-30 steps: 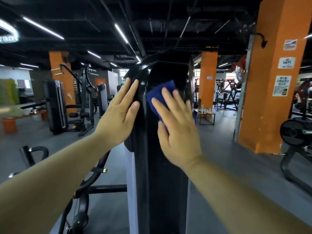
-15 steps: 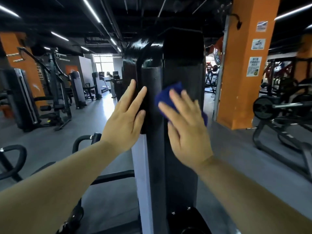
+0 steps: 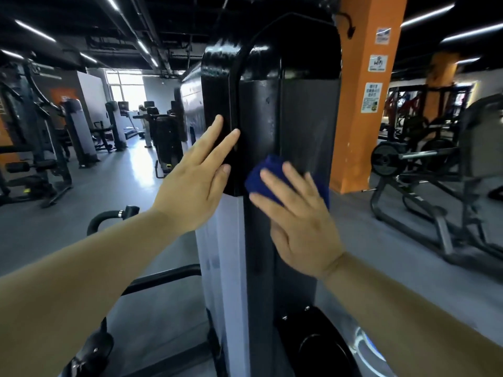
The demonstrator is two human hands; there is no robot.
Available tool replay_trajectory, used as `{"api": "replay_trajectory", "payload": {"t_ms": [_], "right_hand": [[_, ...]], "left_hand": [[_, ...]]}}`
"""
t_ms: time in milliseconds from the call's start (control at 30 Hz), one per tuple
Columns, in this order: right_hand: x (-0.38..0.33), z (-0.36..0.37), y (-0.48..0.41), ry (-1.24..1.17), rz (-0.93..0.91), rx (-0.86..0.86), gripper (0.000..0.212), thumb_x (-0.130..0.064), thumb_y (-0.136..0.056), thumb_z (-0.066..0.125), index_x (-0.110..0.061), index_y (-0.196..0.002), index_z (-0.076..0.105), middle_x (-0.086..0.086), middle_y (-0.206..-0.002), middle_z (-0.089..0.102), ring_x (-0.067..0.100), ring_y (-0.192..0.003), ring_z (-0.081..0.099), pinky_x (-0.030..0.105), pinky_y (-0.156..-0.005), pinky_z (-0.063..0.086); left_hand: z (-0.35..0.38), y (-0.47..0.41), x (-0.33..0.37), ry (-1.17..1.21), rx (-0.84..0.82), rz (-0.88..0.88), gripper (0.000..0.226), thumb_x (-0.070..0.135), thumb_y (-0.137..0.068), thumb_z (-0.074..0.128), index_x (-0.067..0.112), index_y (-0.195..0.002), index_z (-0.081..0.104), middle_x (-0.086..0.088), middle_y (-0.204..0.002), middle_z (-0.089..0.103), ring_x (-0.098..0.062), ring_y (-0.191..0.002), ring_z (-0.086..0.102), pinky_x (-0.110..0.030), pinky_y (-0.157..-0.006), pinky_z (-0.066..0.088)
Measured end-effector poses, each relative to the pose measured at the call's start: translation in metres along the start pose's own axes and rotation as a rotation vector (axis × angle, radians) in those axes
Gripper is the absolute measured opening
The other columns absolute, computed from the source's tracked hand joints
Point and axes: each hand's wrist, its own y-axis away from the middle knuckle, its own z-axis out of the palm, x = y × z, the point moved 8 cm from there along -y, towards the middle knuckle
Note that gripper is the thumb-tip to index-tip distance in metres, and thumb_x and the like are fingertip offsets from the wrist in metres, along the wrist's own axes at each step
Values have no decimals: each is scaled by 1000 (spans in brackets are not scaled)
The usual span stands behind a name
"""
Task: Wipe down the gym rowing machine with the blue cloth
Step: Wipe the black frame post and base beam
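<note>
Lower now, the flat right hand [image 3: 302, 221] presses the folded blue cloth [image 3: 265, 178] down the rowing machine's tall black upright panel [image 3: 272, 110]; the left hand [image 3: 198, 180] rests flat, bracing, so the wipe progresses.

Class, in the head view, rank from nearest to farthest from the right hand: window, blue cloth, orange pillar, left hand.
1. blue cloth, under the fingers
2. left hand, just left
3. orange pillar, behind right
4. window, far back left
</note>
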Motion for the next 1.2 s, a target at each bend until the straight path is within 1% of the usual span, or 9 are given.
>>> {"api": "replay_trajectory", "payload": {"t_ms": [100, 200, 400, 500, 600, 700, 867, 1067, 1200], "right_hand": [[-24, 40, 83, 27, -62, -151, 56, -13, -88, 46, -27, -142, 43, -6, -155, 31, 18, -152, 8, 49, -119, 19], [-18, 37, 80, 15, -17, -123, 67, -3, -87, 44, -30, -148, 34, -7, -159, 22, 19, -152, 7, 43, -123, 12], [63, -42, -53, -319, 545, 296, 55, -14, -104, 38, -21, -156, 19, 0, -165, 3, 11, -152, -1, 16, -119, 0], [42, -25, -29, -287, 537, 350, 55, -19, -106, 34, -22, -156, 14, 0, -165, 6, 14, -152, 1, 33, -124, 5], [-5, 21, 46, -201, 503, 201, 54, -31, -107, 26, -34, -157, 6, -7, -166, 3, 19, -153, 7, 50, -117, 16], [6, 20, 46, -200, 474, 203, 49, -30, -106, 28, -34, -155, 19, -10, -165, 8, 19, -152, 11, 48, -119, 17], [74, -45, -70, -359, 539, 398, 52, -11, -99, 43, -17, -150, 35, 3, -162, 22, 14, -151, 13, 24, -121, 12], [27, 16, 42, -250, 530, 315, 59, -14, -97, 41, -26, -153, 26, -2, -164, 12, 24, -152, 11, 51, -121, 15], [22, 23, 60, -270, 590, 265, 62, -16, -97, 39, -32, -154, 21, -3, -165, 11, 24, -152, 11, 53, -120, 19]], "left_hand": [[7, 2, 3, 17, 18, 6, 52, 28, -105, 33, 27, -155, 19, 9, -163, 0, -1, -144, 7, -25, -113, 23], [11, -2, 11, 24, 96, 44, 52, 27, -105, 34, 20, -155, 22, -8, -164, 5, -15, -150, 7, -22, -120, 8], [-13, -43, 30, 70, 272, 53, 50, 24, -105, 35, 15, -153, 26, -14, -162, 15, -24, -150, 14, -38, -122, 15], [-11, -55, 44, 17, 315, 116, 49, 22, -105, 35, 14, -153, 28, -15, -162, 17, -29, -150, 14, -47, -122, 15], [-3, -59, 51, 57, 334, 113, 51, 21, -103, 33, 15, -153, 25, -14, -162, 15, -28, -151, 11, -43, -123, 6], [3, -60, 53, 126, 396, 77, 52, 19, -102, 32, 14, -153, 25, -16, -162, 15, -30, -151, 10, -44, -122, 1], [7, -59, 53, 121, 463, 78, 51, 20, -102, 30, 10, -151, 28, -19, -160, 18, -33, -150, 14, -47, -122, 4], [8, -59, 54, 141, 464, 84, 50, 20, -102, 29, 6, -150, 29, -24, -159, 20, -36, -149, 16, -51, -122, 6], [9, -58, 52, 141, 485, 95, 50, 20, -103, 29, 4, -150, 29, -25, -158, 20, -37, -149, 15, -51, -122, 7]]}}
